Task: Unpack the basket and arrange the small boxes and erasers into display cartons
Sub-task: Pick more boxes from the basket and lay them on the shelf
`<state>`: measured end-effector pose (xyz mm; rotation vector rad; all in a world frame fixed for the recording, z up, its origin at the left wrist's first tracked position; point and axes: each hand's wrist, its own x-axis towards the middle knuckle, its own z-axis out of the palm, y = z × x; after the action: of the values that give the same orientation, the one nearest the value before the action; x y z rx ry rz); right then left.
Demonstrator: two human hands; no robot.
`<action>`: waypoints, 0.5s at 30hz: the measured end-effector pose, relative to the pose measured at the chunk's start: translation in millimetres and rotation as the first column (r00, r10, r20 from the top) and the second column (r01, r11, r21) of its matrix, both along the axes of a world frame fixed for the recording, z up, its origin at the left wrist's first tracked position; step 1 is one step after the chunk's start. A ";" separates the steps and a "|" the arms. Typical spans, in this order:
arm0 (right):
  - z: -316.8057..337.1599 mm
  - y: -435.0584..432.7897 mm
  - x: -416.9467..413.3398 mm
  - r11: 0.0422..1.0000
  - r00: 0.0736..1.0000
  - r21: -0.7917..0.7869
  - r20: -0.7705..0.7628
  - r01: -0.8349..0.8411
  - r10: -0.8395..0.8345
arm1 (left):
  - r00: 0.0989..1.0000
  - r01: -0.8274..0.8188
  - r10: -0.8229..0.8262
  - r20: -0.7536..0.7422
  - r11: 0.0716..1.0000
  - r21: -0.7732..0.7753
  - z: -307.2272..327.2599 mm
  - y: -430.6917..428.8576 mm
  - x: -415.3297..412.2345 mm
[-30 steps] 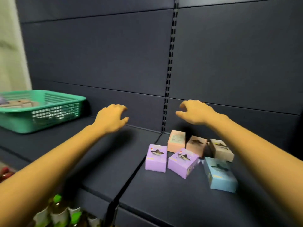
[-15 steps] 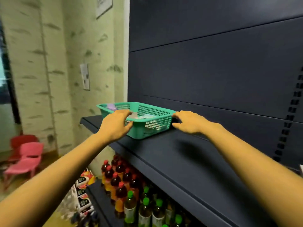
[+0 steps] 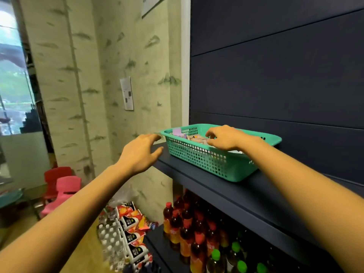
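Rightward, dark blue back panels (image 3: 275,85) of a store shelving unit, filling the right side of the view. To the left, a pale wall (image 3: 122,46) with brushed grey marks, and a white notice (image 3: 127,93) stuck on it. Below the panels, a dark blue shelf (image 3: 246,194), bearing a teal plastic basket (image 3: 206,160) at its left end, upright, one long side toward the camera. Under that shelf, rows of bottles (image 3: 189,233) with red and green caps. On the floor by the wall, wrapped drink packs (image 3: 130,223), and farther left a pink chair (image 3: 65,186) in front of a red chair (image 3: 55,172). From the bottom edge, two bare forearms stretched forward. Left grip (image 3: 137,152) released, fingers spread and loosely bent, just beside the basket's left end, fingertips near the rim; contact impossible to tell. Right grip (image 3: 226,138) over the basket's inside, fingers hooked down toward the contents, thumb low by the front wall; whether grasping anything, cannot tell. Inside the basket, small boxes (image 3: 195,138), tan, partly hidden by the right grip, and a purple box (image 3: 177,132) at the left end.
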<state>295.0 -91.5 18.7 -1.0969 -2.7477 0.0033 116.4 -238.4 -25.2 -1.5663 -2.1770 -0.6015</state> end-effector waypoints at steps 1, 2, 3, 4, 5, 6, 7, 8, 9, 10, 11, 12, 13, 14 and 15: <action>1.9 5.6 -7.7 1.000 1.000 -0.001 0.001 0.008 -0.008 | 1.000 0.007 -0.007 0.008 1.000 0.008 0.0 4.5 -6.9; 3.1 12.5 -15.7 1.000 1.000 -0.002 -0.002 0.016 -0.016 | 1.000 0.016 -0.016 0.011 1.000 0.014 0.0 9.6 -13.4; 3.8 19.7 -23.5 1.000 1.000 -0.001 0.000 0.029 -0.029 | 1.000 0.025 -0.025 0.011 1.000 0.016 -0.1 15.2 -20.1; 4.1 28.0 -31.9 0.999 0.999 0.000 0.005 0.043 -0.043 | 0.999 0.034 -0.034 0.010 0.999 0.015 0.0 22.4 -27.5; 4.3 35.0 -39.0 0.998 0.998 0.003 0.017 0.056 -0.056 | 0.999 0.044 -0.044 0.010 0.999 0.013 0.3 29.7 -34.3; 4.6 41.6 -45.2 0.998 0.997 0.006 0.035 0.067 -0.067 | 0.998 0.056 -0.056 0.009 0.998 0.011 1.1 37.8 -40.7; 4.5 48.5 -52.0 0.997 0.995 0.008 0.055 0.078 -0.078 | 0.998 0.069 -0.069 0.007 0.998 0.009 2.2 47.9 -48.1; 4.1 57.0 -58.5 0.996 0.994 0.009 0.067 0.087 -0.088 | 0.997 0.080 -0.080 0.004 0.997 0.004 3.7 59.0 -55.3; 4.1 66.5 -65.3 0.995 0.992 0.011 0.068 0.102 -0.102 | 0.996 0.092 -0.092 0.001 0.996 -0.003 6.0 71.3 -62.5; 4.2 77.0 -71.9 0.993 0.991 0.016 0.064 0.118 -0.119 | 0.994 0.105 -0.105 0.003 0.994 -0.012 8.7 84.6 -69.2; 5.2 87.4 -78.3 0.990 0.988 0.019 0.064 0.139 -0.140 | 0.993 0.120 -0.120 0.007 0.993 -0.021 11.7 98.5 -75.3; 6.3 97.7 -84.5 0.987 0.985 0.015 0.065 0.158 -0.159 | 0.991 0.137 -0.136 0.009 0.990 -0.031 14.9 113.0 -80.6; 7.5 105.5 -89.6 0.984 0.982 0.004 0.070 0.176 -0.175 | 0.988 0.152 -0.151 0.008 0.987 -0.043 17.3 125.7 -85.1; 8.9 113.0 -95.3 0.981 0.979 -0.012 0.077 0.191 -0.190 | 0.986 0.165 -0.165 0.004 0.984 -0.060 19.8 139.1 -89.9; 10.1 120.6 -101.3 0.977 0.975 -0.029 0.086 0.210 -0.207 | 0.984 0.178 -0.178 0.002 0.981 -0.078 21.7 153.6 -95.6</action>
<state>193.7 29.0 28.8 -1.4221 -2.6986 -0.0184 20.8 -84.8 -3.5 -1.8156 -2.0938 -0.5716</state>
